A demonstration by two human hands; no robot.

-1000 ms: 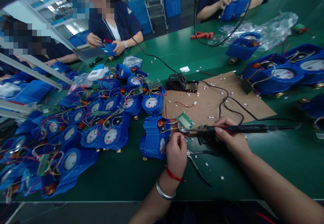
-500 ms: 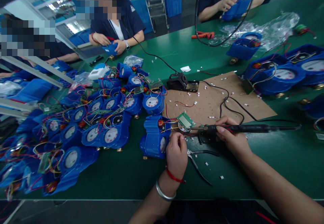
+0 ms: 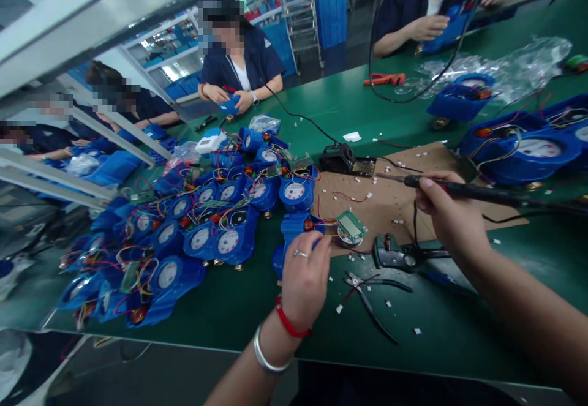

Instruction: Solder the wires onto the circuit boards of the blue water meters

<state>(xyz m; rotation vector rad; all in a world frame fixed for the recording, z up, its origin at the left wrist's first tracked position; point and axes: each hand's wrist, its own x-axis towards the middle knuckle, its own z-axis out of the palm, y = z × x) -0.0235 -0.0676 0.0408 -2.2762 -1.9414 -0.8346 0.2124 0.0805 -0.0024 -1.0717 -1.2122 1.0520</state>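
Note:
My right hand (image 3: 448, 213) grips a soldering iron (image 3: 463, 190) by its handle, the tip pointing left near the iron stand (image 3: 342, 160). My left hand (image 3: 305, 274), wearing a ring, is closed with fingertips together beside the wires; whatever is between them is hidden. Under and behind it sits a blue water meter (image 3: 294, 227), partly covered by the hand. Wires run from this meter to a green circuit board (image 3: 351, 225) with a small display, which rests on a round part just right of my left fingers.
Diagonal cutters (image 3: 367, 296) and a wire stripper (image 3: 395, 256) lie right of my left hand. Brown cardboard (image 3: 390, 201) carries scattered white connectors. Several wired blue meters (image 3: 229, 240) crowd the left; more stand at right (image 3: 528, 149). Co-workers sit across the table.
The soldering iron has swung up and away from the circuit board toward the stand. My left hand has shifted slightly. A red wire with a white connector now shows across the cutters.

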